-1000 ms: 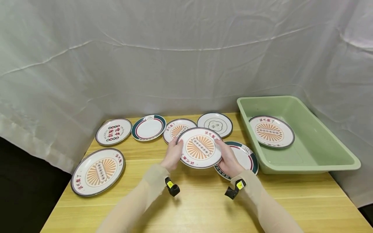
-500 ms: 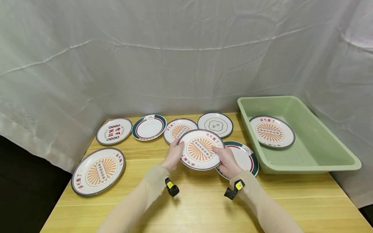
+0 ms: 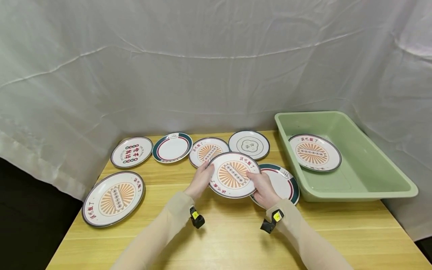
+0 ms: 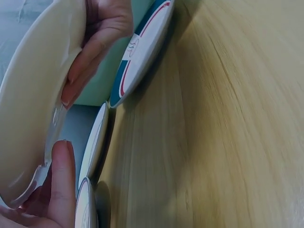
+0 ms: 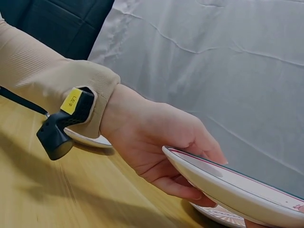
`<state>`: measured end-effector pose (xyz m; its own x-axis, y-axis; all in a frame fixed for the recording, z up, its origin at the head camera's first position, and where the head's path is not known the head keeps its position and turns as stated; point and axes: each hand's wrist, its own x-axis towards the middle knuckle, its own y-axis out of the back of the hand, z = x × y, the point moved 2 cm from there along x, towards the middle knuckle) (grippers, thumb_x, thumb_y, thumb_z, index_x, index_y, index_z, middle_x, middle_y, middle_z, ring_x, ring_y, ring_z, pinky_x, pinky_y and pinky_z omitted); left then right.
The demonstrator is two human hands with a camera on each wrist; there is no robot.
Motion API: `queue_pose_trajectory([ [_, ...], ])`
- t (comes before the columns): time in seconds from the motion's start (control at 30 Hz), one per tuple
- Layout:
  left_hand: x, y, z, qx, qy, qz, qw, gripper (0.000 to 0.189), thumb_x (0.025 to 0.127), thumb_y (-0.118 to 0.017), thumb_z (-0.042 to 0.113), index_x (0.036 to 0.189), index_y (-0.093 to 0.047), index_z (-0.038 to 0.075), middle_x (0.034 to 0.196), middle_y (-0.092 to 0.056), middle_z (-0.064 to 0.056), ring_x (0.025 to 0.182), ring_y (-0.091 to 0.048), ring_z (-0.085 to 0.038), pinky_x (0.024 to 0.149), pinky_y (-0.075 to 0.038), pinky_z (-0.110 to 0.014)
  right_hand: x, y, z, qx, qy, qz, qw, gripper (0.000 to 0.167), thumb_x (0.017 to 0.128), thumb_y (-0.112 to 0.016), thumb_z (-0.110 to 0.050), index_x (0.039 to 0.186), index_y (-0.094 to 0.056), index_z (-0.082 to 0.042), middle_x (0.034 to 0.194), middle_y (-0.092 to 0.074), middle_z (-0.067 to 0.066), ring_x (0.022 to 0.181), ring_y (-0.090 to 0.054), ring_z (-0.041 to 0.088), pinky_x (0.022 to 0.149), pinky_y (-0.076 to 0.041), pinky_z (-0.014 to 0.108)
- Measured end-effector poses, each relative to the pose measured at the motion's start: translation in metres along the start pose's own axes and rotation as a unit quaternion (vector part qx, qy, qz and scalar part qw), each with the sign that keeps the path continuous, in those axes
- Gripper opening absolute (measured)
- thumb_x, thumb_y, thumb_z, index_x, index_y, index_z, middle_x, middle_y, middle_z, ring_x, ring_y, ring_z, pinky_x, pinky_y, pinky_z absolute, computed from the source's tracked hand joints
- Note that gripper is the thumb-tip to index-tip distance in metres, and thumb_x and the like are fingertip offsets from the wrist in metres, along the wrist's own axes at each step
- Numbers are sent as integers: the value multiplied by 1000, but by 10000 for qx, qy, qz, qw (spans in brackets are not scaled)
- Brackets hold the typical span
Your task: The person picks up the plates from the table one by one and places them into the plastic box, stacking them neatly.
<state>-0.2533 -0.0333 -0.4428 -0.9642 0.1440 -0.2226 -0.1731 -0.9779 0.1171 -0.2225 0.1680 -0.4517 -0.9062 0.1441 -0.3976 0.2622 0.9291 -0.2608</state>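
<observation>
Since one second ago the held plate (image 3: 233, 176) has sunk a little toward the near side of the table, and the right thumb now lies further in over its face; the other plates have stayed put. Both hands hold the plate in the air over the table (image 3: 233, 236): the left hand (image 3: 201, 180) grips its left edge and the right hand (image 3: 264, 189) its right edge, thumbs above and fingers curled beneath. The left wrist view shows fingertips at the raised foot ring of a plain, pale underside.

The plate is white with a dark rim, an orange sunburst in the middle and red characters at upper right and lower left. Being round, it has no long axis; its face is turned up toward the head camera, and the sunburst's beaded band slants from upper left to lower right.

Just behind it lies a matching sunburst plate (image 3: 210, 149), with a cloud-pattern plate (image 3: 249, 145) to the right. A green-rimmed plate (image 3: 281, 184) lies partly under the right hand. Farther right, a green tub (image 3: 354, 195) contains another sunburst plate (image 3: 315, 153). Well to the left are a large sunburst plate (image 3: 114, 198), a red-lettered plate (image 3: 131, 152) and a second green-rimmed plate (image 3: 173, 147).
</observation>
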Motion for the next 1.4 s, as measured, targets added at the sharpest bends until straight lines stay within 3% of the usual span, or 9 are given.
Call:
queue_pose_trajectory([
  [0.13,-1,1,0,143,-29,-82,9999,61,108,-36,31,158,-24,-2,148,-51,-22,126,-57,-28,121,-37,-44,-1,1,1,54,11,-52,10000,46,104,-47,-8,146,-38,9,114,-66,12,84,-71,6,83,-61,22],
  [0.3,-1,2,0,382,-117,-73,9992,62,107,-38,33,156,-27,-4,161,-35,-23,152,-31,-33,129,-20,-46,-1,2,1,127,3,-74,9999,47,104,-47,-7,146,-37,11,117,-64,14,85,-71,6,84,-61,22],
  [0.47,1,2,0,580,-193,-96,9981,62,107,-38,35,154,-32,-5,163,-32,-21,155,-23,-33,129,-17,-46,-3,4,1,75,4,-24,10000,47,103,-48,-7,146,-39,10,118,-65,14,85,-71,6,84,-61,22],
  [0.6,2,3,-2,631,-264,-187,9975,54,108,-37,33,147,-45,-4,143,-56,-23,137,-51,-32,120,-38,-45,-4,7,0,-13,-9,28,10000,47,103,-48,-8,146,-39,9,117,-65,13,85,-70,5,83,-61,21],
  [0.7,2,4,-3,697,-229,-151,9972,49,108,-37,32,142,-53,0,124,-65,-19,108,-62,-23,96,-52,-32,-6,9,-1,-30,-39,31,10000,48,103,-48,-8,147,-38,9,115,-65,12,84,-71,6,83,-61,22],
  [0.87,2,1,-4,529,-207,-168,9982,49,109,-35,30,145,-50,-1,121,-66,-19,85,-60,-8,75,-51,-19,-8,14,-3,-10,-107,39,9999,49,103,-47,-8,148,-36,10,115,-65,12,83,-70,5,82,-61,20],
  [0.97,3,0,-5,214,-175,-235,9993,50,110,-31,29,145,-49,-1,117,-67,-20,78,-61,-6,72,-54,-19,-9,15,-5,12,-150,54,9999,50,103,-47,-8,149,-35,8,121,-62,13,85,-69,5,82,-61,20],
  [1.2,7,1,-4,-28,-51,-58,10000,47,111,-28,32,134,-57,3,88,-60,-1,72,-55,-8,65,-50,-20,-14,14,-13,160,-230,49,9996,50,104,-46,-8,150,-34,6,129,-59,16,87,-70,7,86,-61,24],
  [1.4,9,1,-3,-67,-60,65,9999,47,111,-29,34,128,-60,3,79,-55,4,69,-52,-7,60,-45,-18,-24,12,-27,185,-127,1,9997,50,104,-46,-8,150,-33,9,112,-65,9,84,-71,7,85,-61,23],
])
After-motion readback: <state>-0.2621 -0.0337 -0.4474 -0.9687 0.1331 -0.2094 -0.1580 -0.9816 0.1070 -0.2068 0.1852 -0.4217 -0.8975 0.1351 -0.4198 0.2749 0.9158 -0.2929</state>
